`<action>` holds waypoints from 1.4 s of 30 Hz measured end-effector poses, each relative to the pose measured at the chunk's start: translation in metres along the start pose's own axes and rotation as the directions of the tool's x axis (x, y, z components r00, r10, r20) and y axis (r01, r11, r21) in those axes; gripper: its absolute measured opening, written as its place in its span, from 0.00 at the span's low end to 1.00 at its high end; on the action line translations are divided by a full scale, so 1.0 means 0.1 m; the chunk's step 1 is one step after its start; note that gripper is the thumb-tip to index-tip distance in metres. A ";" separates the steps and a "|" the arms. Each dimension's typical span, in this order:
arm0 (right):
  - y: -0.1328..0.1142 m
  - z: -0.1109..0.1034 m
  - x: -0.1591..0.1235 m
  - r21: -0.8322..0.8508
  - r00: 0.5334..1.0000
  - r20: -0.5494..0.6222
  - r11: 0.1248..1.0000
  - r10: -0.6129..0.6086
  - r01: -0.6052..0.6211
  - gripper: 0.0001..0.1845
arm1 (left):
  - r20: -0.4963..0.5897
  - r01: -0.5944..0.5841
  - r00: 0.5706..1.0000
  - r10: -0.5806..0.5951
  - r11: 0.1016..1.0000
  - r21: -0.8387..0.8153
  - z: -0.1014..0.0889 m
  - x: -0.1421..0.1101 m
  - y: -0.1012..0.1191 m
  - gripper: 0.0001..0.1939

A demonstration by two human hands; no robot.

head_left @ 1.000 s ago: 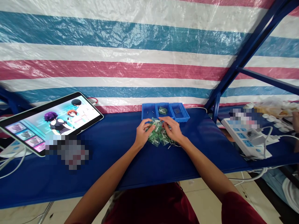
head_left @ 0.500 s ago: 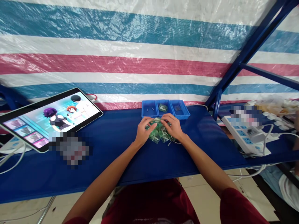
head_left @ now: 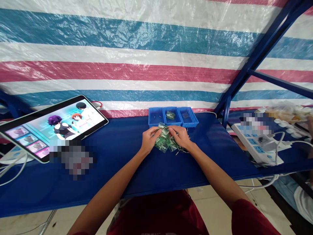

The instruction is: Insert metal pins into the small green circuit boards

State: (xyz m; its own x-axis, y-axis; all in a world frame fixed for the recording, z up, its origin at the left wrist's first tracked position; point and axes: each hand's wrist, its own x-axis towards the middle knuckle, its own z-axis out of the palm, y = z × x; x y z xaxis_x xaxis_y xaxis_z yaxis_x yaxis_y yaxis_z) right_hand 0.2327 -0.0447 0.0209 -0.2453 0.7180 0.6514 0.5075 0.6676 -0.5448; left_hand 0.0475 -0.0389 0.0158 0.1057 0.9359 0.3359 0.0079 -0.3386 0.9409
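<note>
From where I stand, the person has both hands on one small clear bag (head_left: 162,125), just in front of the blue trays. The left hand (head_left: 149,139) has thumb and fingers pinched together on the bag's near left side; the right hand (head_left: 180,136) is closed on its right side. Under and between them on the tabletop (head_left: 137,176) lies a heap of similar bags (head_left: 161,144), greenish, with loose pale pins (head_left: 178,151) spilling out to the right.

As for progress, I'd judge there is plenty left: the heap is thick, and this bag isn't set down yet. One filled bag (head_left: 170,115) sits in the middle tray (head_left: 176,122). The left tray (head_left: 156,124) holds a couple of pins; the right tray (head_left: 192,124) has a few small pieces I can't make out. Whether the held bag is sealed, I can't tell.
</note>
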 end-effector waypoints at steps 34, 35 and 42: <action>-0.01 -0.01 0.00 0.035 1.000 -0.011 0.999 0.004 -0.003 0.15 | -0.106 -0.094 0.989 0.102 0.993 0.075 0.02 -0.01 -0.06 0.15; -0.02 -0.02 0.00 0.051 1.000 -0.003 0.999 -0.016 0.016 0.16 | -0.114 -0.071 0.991 0.074 0.997 0.030 0.02 -0.01 -0.04 0.16; -0.03 -0.02 0.04 0.010 0.991 0.002 0.991 -0.132 0.132 0.12 | -0.074 -0.005 0.997 -0.003 0.994 -0.108 0.02 0.00 0.03 0.17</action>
State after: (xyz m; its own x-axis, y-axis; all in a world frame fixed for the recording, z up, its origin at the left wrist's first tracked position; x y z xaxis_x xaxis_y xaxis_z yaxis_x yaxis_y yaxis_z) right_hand 0.2319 -0.0443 0.0256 -0.3116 0.6240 0.7166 0.4623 0.7585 -0.4593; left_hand 0.0497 -0.0399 0.0186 0.0316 0.9415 0.3355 -0.1003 -0.3310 0.9383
